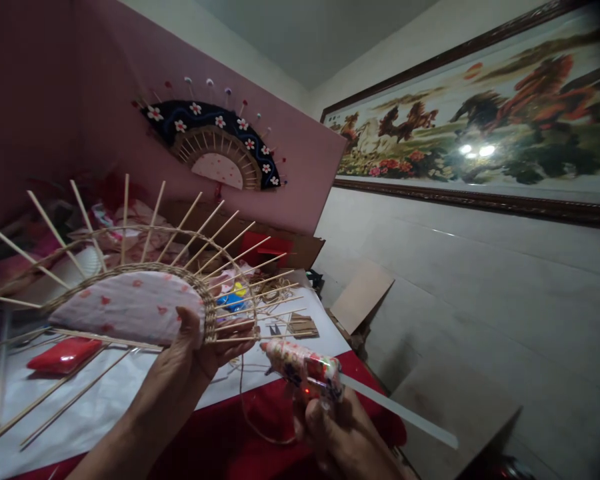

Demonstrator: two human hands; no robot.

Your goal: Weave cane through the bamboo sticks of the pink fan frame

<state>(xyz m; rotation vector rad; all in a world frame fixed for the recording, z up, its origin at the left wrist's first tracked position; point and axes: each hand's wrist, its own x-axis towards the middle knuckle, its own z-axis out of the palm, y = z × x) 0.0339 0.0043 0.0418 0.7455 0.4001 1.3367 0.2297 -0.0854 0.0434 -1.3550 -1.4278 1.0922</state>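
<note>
My left hand (187, 360) grips a fan frame, its thumb pressed on the half-round cloth panel (130, 307), white with red prints. Thin wooden sticks radiate from a woven twine band (207, 303) along the panel's curve, and an outer twine arc crosses them. Closed around the handle of a flower-patterned glue gun (305, 370) is my right hand (330, 420). A small red light glows on the gun, and a long glue stick (405, 407) sticks out behind. The gun's orange tip is close to the lower right end of the twine arc; whether they touch I cannot tell.
Loose sticks (75, 393) and a red packet (63, 355) lie on the white-covered table (155, 380) with its red cloth. Small scissors (274, 330), coiled twine and a blue bag are behind the fan. A finished fan (220, 137) hangs on the pink board. Cardboard leans right.
</note>
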